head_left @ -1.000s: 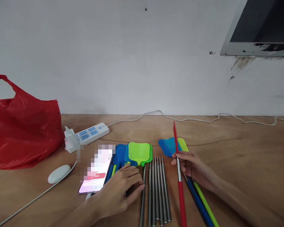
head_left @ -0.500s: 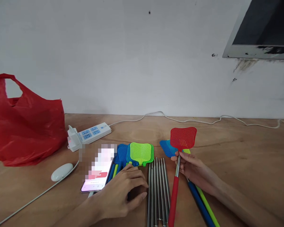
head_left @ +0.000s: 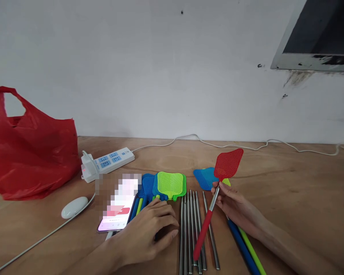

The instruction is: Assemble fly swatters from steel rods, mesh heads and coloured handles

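My right hand [head_left: 232, 200] pinches a red fly swatter [head_left: 228, 164] by its metal shaft, just below the perforated head. The swatter leans, and its red handle [head_left: 202, 236] crosses above the metal rods [head_left: 188, 229]. One rod [head_left: 211, 233] lies a little apart, to the right of the others. My left hand [head_left: 151, 229] rests palm down left of the rods, fingers loosely bent and thumb apart, with nothing visible in it. Partly under it are blue and green handles [head_left: 139, 206]. Beyond its fingers lie stacked green and blue swatter heads [head_left: 172, 183].
Right of the rods lie swatters with a blue head [head_left: 204, 178] and blue and green handles [head_left: 250, 244]. On the left are a lit phone [head_left: 119, 208], a white mouse-shaped object [head_left: 74, 207], a power strip [head_left: 110, 164] and a red plastic bag [head_left: 34, 149].
The red swatter has turned in my right hand; its head moved up and right, its handle end swung left. One rod has shifted right from the row. My left hand stays put.
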A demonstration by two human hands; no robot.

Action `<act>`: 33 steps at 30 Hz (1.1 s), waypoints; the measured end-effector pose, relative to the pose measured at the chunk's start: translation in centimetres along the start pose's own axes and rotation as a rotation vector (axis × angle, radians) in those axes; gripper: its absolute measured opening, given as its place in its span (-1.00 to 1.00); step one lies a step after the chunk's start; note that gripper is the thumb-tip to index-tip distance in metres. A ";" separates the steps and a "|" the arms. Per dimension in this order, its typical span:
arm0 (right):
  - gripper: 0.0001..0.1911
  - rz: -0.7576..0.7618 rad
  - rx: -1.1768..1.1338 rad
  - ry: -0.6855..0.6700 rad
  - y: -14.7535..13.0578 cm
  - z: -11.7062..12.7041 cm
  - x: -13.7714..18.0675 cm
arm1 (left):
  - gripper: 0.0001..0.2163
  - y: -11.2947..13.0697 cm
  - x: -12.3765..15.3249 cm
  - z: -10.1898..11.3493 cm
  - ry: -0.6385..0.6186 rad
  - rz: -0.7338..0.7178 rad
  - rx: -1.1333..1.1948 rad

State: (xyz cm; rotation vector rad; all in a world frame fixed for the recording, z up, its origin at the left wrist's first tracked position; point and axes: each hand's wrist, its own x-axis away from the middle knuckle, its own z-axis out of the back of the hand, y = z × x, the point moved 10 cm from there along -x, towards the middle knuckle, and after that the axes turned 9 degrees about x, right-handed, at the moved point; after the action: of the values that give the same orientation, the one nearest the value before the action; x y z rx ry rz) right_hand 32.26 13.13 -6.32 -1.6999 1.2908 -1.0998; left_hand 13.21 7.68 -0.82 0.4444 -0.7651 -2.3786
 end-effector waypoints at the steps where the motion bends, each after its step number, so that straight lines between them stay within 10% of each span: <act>1: -0.73 -0.010 -0.005 -0.008 0.1 -0.2 0.1 | -0.85 0.0 0.0 0.2 0.015 0.002 0.008; 13: -0.68 0.072 0.161 -0.168 0.3 -4.0 2.0 | -0.74 -1.3 0.5 -0.1 0.071 0.170 0.251; 23: -0.85 0.602 1.111 0.020 -2.3 -2.1 2.5 | -0.73 -2.9 1.4 1.9 0.304 0.188 0.209; 33: -0.78 0.920 1.201 -0.026 -4.5 -3.1 5.5 | -0.73 -2.5 1.1 1.4 0.218 0.221 0.229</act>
State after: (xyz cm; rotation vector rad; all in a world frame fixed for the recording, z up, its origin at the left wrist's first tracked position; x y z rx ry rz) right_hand 31.66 8.66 0.02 -0.1677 0.8624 -0.9089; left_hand 10.66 9.23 -1.39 0.6653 -0.9369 -2.0081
